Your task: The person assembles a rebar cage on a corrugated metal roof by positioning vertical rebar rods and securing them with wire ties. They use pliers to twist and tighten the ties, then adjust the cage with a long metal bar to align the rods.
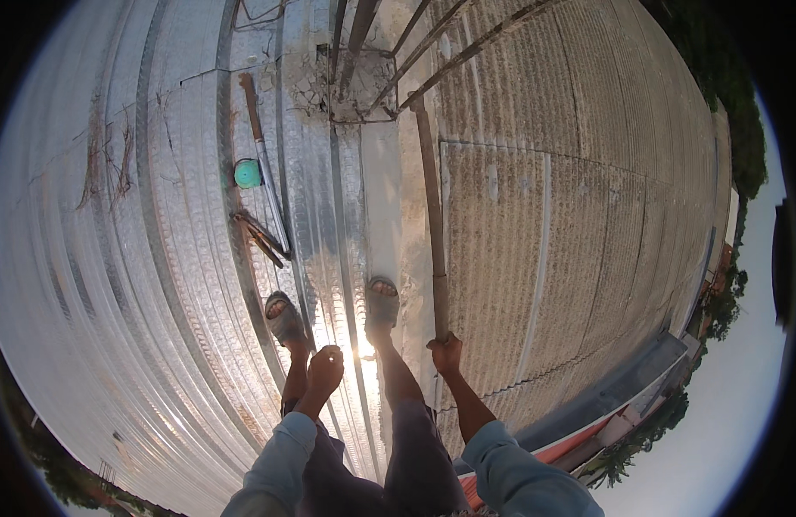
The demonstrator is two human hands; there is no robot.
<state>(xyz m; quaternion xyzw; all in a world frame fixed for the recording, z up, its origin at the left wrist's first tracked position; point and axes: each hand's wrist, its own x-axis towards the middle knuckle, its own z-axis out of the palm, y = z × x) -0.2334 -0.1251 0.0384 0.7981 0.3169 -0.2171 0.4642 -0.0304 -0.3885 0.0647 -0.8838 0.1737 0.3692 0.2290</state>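
Note:
My right hand (445,347) is closed around the near end of a long rusty metal bar (430,185). Part of the bar's near end looks like a pipe sleeve. Its far end reaches the foot of upright rusty rebars (454,62) joined by a square stirrup. My left hand (326,366) is curled closed above the metal sheets, between my feet; a bright spot shows at its fingers, and what it may hold cannot be made out. Ahead lie a teal tape measure (247,173), a second bar with a silver pipe part (270,185), and brown-handled pincers (260,238).
I stand in sandals, one foot on shiny corrugated metal sheeting (183,258), the other by a narrow concrete ledge (382,198). Right of the ledge spreads a brown corrugated roof (570,233). Rough broken concrete (303,82) surrounds the rebars. Trees (734,112) stand past the roof edge.

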